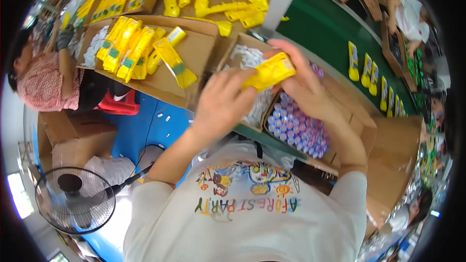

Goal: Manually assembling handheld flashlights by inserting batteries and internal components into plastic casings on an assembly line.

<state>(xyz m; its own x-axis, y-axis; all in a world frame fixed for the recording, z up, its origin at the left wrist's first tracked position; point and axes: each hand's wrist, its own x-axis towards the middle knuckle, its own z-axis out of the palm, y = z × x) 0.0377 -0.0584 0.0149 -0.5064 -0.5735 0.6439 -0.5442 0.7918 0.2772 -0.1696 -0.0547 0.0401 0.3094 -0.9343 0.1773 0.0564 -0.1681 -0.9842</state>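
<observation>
A shiny yellow plastic package (273,71) with a pale label at one end is between my hands, over the boxes. My left hand (224,101) is closed on its left end, fingers slightly blurred. Around its right end curve the fingers and thumb of my right hand (307,83). Below my right hand stands a box packed with small round-topped tubes (297,128), purple, pink and pale blue. Beside it, partly behind my hands, a carton holds white crumpled pieces (250,57). To the left, several yellow packages with green bands (127,51) lie in a shallow cardboard box (191,34).
A green conveyor belt (323,24) carries several yellow packages (353,62) on the right. More yellow pieces (218,7) lie at the far side. Cardboard boxes (395,153) stand at right. A black fan (75,199) is at lower left. Co-workers (48,85) sit at both sides.
</observation>
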